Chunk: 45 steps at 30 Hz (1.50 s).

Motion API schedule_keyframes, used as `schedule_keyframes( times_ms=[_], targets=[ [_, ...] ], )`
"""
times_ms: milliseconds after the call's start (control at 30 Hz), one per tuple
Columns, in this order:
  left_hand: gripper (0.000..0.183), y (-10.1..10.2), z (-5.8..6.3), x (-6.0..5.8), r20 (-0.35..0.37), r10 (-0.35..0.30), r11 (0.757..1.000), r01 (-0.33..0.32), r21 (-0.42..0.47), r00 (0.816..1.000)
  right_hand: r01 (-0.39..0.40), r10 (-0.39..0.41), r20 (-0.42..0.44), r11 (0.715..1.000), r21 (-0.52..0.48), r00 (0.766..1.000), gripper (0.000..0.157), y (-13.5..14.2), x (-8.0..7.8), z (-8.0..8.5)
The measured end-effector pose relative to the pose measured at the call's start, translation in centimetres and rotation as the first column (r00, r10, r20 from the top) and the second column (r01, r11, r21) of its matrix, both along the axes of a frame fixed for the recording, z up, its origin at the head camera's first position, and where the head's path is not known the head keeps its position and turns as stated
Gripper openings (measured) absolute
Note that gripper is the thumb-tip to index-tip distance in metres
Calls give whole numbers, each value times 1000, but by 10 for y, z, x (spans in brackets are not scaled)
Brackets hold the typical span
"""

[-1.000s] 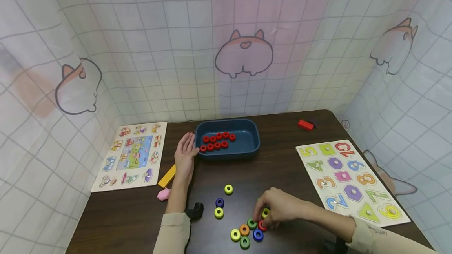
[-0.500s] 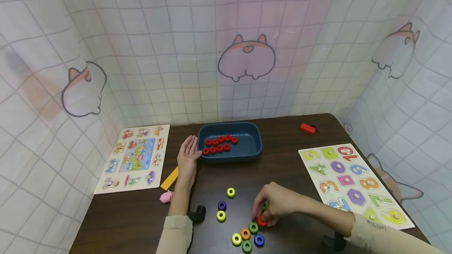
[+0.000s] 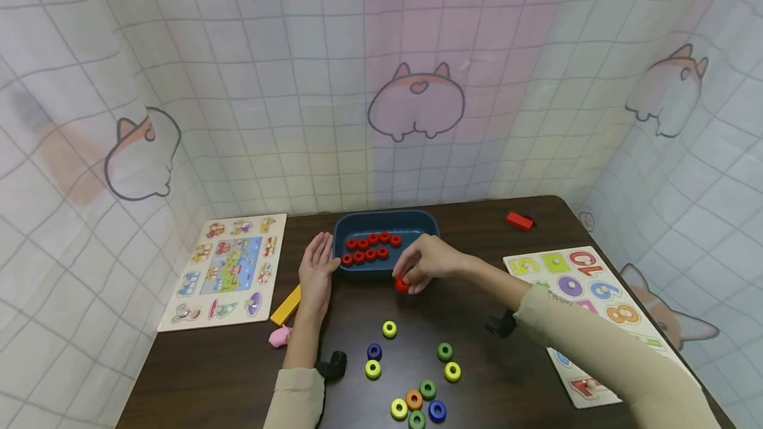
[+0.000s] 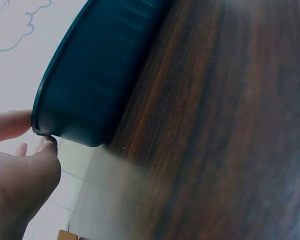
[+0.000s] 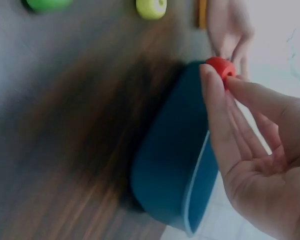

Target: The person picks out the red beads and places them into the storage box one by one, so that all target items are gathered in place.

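My right hand [image 3: 432, 258] pinches a red ring-shaped bead [image 3: 402, 285] between thumb and fingertips, just in front of the dark blue tray [image 3: 366, 273]. In the right wrist view the red bead [image 5: 220, 66] shows its hole, and the tray wall [image 5: 172, 145] lies beyond the fingers. My left hand [image 3: 316, 277] rests against the tray's left end, fingers straight and thumb at the rim's front corner. The left wrist view shows that hand [image 4: 20, 175] touching the tray corner [image 4: 65, 112]. Inside the tray, several red beads [image 3: 371, 255] lie in two rows.
Loose yellow, green, blue and orange beads [image 3: 414, 399] are scattered at the front middle. A picture puzzle board [image 3: 179, 290] lies left, a number puzzle board [image 3: 560, 283] right. A yellow block [image 3: 286, 305], a pink piece [image 3: 279, 336] and a red block [image 3: 519, 220] also lie about.
My right hand has picked up the red bead from among the loose beads and carried it forward to the tray's front. My left hand keeps its place at the tray.
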<state>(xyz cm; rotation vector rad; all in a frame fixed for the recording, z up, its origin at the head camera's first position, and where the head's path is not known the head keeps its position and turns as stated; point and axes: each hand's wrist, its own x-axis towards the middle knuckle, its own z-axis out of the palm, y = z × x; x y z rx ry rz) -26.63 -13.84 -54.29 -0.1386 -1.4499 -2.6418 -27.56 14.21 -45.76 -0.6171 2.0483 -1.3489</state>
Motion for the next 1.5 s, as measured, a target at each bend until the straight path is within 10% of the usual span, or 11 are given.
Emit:
schedule_keyframes(
  times_ms=[433,1000,1500],
  targets=[
    [64,-1,-3,2,-28,16,1000,-16,-19,999,205,-185,185,974,-96,965,28,-20,-45,-14],
    [64,-1,3,1,-28,8,999,-9,-38,1000,241,-225,-115,957,160,968,18,-15,-85,-17],
    [64,0,-7,-4,-43,50,998,-52,-45,998,227,-167,-236,940,256,957,22,-13,-84,-9]
  ],
)
